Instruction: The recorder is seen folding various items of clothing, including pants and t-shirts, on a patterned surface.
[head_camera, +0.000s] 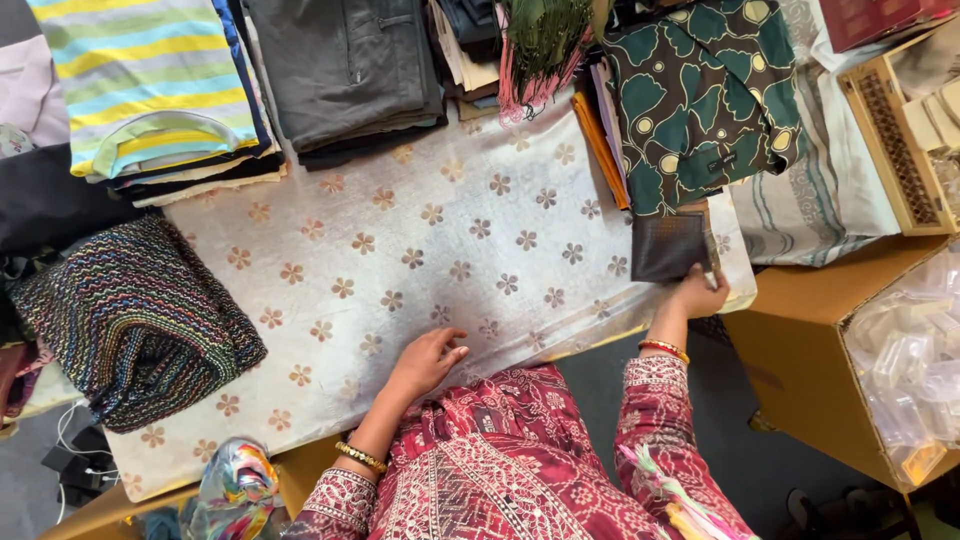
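A pale cream cloth with gold flower motifs (440, 230) lies spread flat over the table. My left hand (428, 360) rests on its near edge, fingers slightly apart, holding nothing. My right hand (695, 293) is at the cloth's right end, gripping a small dark woven piece (670, 246) that lies on the cloth; a thin white object shows by the fingers. My sleeves are maroon with white embroidery, and I wear bangles on both wrists.
Folded clothes line the far edge: a striped stack (150, 85), dark trousers (345, 70), a green patterned fabric (705, 95). A multicoloured knit bundle (135, 320) sits at left. A cardboard box (800, 340) with clear plastic bags (910, 360) stands at right.
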